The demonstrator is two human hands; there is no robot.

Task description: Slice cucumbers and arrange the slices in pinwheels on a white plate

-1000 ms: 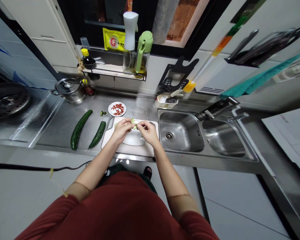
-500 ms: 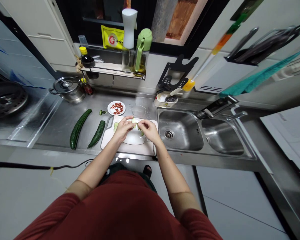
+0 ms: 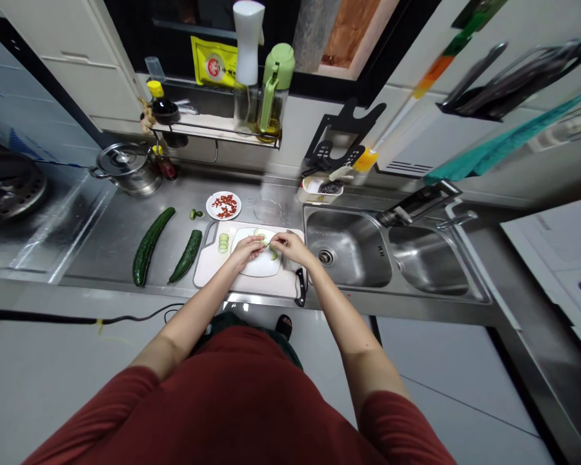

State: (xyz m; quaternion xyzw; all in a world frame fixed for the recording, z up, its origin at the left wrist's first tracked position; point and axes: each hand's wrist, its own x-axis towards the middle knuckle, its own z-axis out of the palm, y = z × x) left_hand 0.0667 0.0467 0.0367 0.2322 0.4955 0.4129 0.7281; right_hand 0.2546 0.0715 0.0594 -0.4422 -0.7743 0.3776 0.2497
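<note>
Over a white plate (image 3: 256, 268), my left hand (image 3: 246, 250) and my right hand (image 3: 288, 247) meet with bent, pinching fingers. Between the fingertips shows pale green, which looks like cucumber slices (image 3: 263, 238); my fingers partly cover them. Another piece of cucumber (image 3: 274, 254) lies on the plate's right side, below my right fingers. The plate rests on a light cutting board (image 3: 213, 271). Left of the plate, a short row of cucumber slices (image 3: 223, 243) lies on the board. A knife with a black handle (image 3: 301, 287) lies at the board's right edge, near my right wrist.
A whole cucumber (image 3: 151, 248) and a cut cucumber (image 3: 186, 257) lie left of the board, with cucumber ends (image 3: 196, 214) behind. Chopped red pieces fill a small plate (image 3: 210, 208). A steel pot (image 3: 128, 171) stands back left; a double sink (image 3: 348, 252) is at right.
My hands have come down closer to the plate, and the left hand has turned a little. The knife handle shows more fully. The whole view has shifted slightly.
</note>
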